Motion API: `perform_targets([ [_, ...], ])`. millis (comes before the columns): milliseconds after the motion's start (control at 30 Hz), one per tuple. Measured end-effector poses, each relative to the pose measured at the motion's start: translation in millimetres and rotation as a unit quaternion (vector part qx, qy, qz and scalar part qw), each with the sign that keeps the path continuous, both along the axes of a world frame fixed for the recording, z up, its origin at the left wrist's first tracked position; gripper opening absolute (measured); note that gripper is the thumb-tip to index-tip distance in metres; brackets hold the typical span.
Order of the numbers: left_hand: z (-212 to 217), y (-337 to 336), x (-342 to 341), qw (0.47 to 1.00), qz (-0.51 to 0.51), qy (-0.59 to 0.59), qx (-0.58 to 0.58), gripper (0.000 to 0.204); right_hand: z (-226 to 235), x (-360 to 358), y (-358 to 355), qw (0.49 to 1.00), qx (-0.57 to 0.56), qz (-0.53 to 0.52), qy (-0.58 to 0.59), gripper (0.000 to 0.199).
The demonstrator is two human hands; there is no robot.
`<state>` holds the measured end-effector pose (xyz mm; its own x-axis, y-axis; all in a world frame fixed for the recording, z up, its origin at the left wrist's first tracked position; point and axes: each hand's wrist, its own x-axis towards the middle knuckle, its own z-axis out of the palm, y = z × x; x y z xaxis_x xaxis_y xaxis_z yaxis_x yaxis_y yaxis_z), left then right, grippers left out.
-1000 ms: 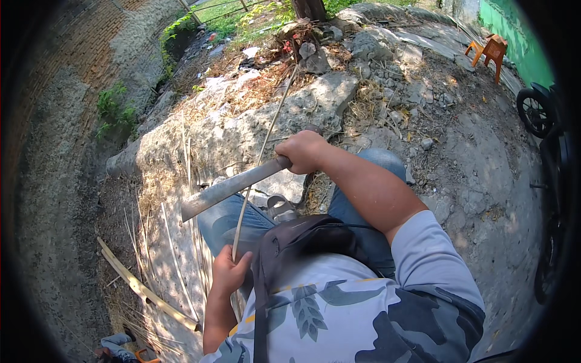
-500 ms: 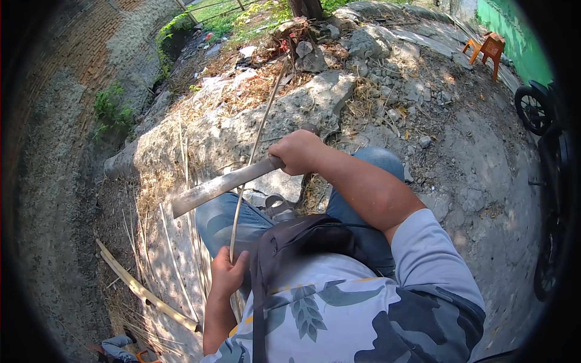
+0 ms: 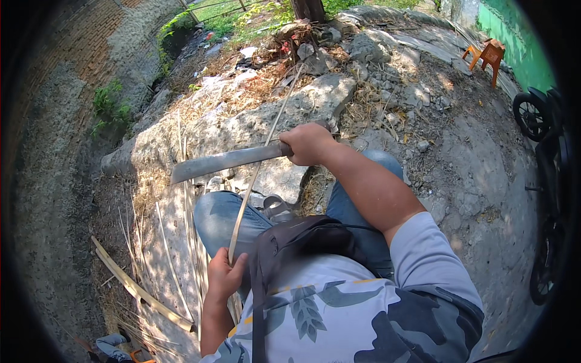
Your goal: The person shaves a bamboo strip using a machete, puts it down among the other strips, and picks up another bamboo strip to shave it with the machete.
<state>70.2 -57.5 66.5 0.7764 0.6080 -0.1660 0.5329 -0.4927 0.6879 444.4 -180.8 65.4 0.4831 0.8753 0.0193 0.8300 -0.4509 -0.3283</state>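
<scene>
Machete (image 3: 230,159) crosswise over strip (image 3: 250,187) — loose strips (image 3: 190,227) left of knees (image 3: 221,216) — motorbike (image 3: 548,158) far right.

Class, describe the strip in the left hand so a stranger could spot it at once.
Start at the blue jeans, then find the left hand beside them. From it a long, thin, pale strip slants up and to the right, crossed by the machete in the right hand. Unlike the pale strips lying to the left, it is held in a hand.
</scene>
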Motion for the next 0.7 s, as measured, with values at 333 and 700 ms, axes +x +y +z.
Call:
perform_targets([
  [333,-16.7,7.5,-13.4,0.994,0.028,-0.046,-0.09,0.027,-9.6,0.2,7.1,0.993,0.046,0.095,-0.055,0.019],
  [700,-7.5,2.2,1.1,0.996,0.014,-0.04,-0.076,0.026,-14.5,6.1,-0.2,0.992,0.122,-0.002,-0.019,0.016],
])
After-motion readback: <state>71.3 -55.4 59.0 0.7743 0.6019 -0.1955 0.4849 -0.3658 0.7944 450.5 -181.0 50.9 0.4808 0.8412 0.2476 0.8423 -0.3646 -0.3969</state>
